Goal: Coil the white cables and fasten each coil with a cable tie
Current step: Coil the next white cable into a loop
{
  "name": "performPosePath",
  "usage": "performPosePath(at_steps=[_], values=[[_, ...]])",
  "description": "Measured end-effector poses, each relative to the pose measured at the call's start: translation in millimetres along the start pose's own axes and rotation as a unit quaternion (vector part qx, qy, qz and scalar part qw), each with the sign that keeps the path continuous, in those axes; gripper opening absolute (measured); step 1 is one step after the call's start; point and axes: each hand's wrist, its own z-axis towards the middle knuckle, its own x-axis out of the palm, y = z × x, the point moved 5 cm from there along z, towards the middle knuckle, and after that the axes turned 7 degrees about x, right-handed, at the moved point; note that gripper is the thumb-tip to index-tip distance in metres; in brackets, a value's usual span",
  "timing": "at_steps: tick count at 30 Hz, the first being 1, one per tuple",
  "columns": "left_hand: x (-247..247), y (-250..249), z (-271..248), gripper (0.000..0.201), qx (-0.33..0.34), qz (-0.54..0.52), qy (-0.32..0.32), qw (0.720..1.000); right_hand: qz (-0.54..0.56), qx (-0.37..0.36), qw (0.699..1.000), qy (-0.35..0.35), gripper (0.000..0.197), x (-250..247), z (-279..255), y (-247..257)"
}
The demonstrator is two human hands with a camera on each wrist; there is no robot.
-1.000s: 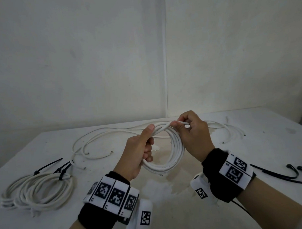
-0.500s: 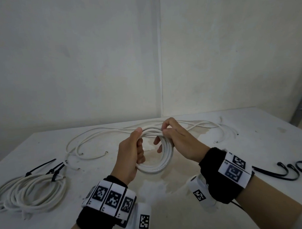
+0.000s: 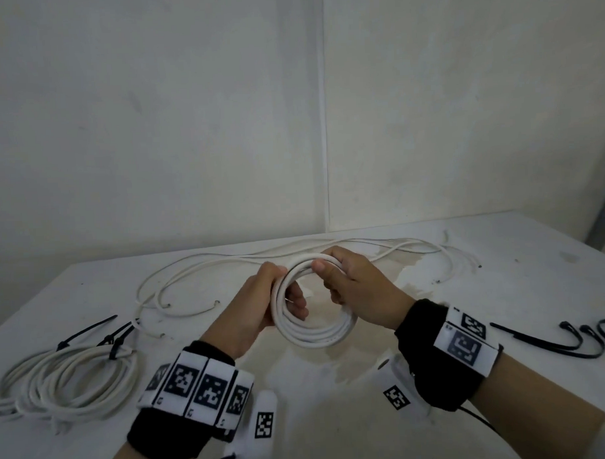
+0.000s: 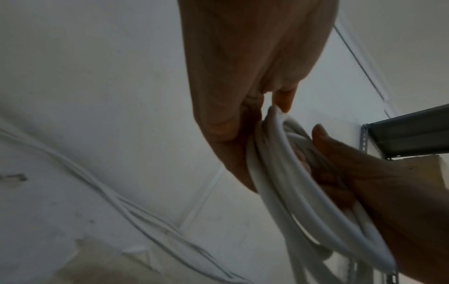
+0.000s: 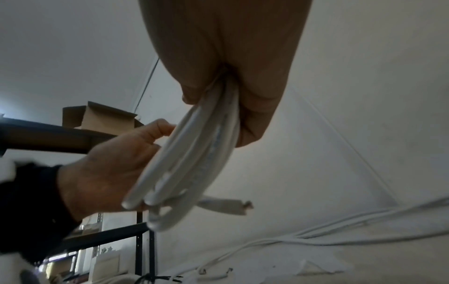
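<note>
We've got the white coil [image 3: 314,318] held up over the table [image 3: 502,291], left hand [image 3: 262,309] wrapped round its 9 o'clock side, right hand [image 3: 354,289] pinching the strands at 12. Loose cables [image 3: 192,267] lie behind, a tied bundle [image 3: 70,385] at 8, black cable ties [image 3: 555,340] at 3.

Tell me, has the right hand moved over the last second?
Yes. The right hand has shifted left: its fingertips now cross the line of the wall corner and grip the coil.
</note>
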Motion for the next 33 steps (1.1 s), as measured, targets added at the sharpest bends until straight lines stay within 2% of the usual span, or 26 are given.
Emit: performPosePath(at_steps=[6, 11, 16, 18, 20, 22, 27, 30, 33], values=[[18.4, -4.6, 2.8, 0.058, -0.073, -0.109, 0.004, 0.991, -0.029, -0.010, 0.999, 0.027, 0.016, -3.8, 0.0, 5.0], [34.8, 1.0, -1.5, 0.048, -0.030, -0.060, -0.073, 0.995, -0.008, -0.010, 1.000, 0.019, 0.017, -10.3, -6.1, -2.2], [42.4, 5.7, 0.4, 0.046, -0.027, -0.110, -0.121, 0.986, 0.034, 0.014, 0.999, -0.014, 0.042, -25.0, -17.1, -6.4], [45.3, 5.8, 0.5, 0.045, -0.023, -0.134, -0.128, 0.982, 0.050, 0.027, 0.998, -0.026, 0.043, -27.0, -20.3, -9.4], [49.1, 7.2, 1.0, 0.045, -0.021, -0.139, -0.113, 0.984, 0.087, 0.027, 0.995, -0.029, 0.037, -27.5, -21.1, -11.6], [52.1, 7.1, 2.0, 0.046, -0.022, -0.124, -0.069, 0.990, 0.111, 0.025, 0.993, -0.028, 0.031, -29.8, -20.8, -12.9], [52.0, -7.6, 9.8, 0.041, -0.028, -0.041, 0.019, 0.999, 0.086, 0.025, 0.996, -0.008, 0.033, -37.1, -24.0, -13.7], [61.1, -10.0, 12.3, 0.047, -0.037, -0.016, 0.024, 0.999, 0.054, 0.015, 0.998, -0.011, 0.034, -42.5, -24.6, -12.6], [71.0, -7.0, 10.7, 0.045, -0.026, 0.001, -0.020, 0.999, 0.027, -0.001, 0.999, -0.022, 0.036, -47.7, -26.4, -15.6]])
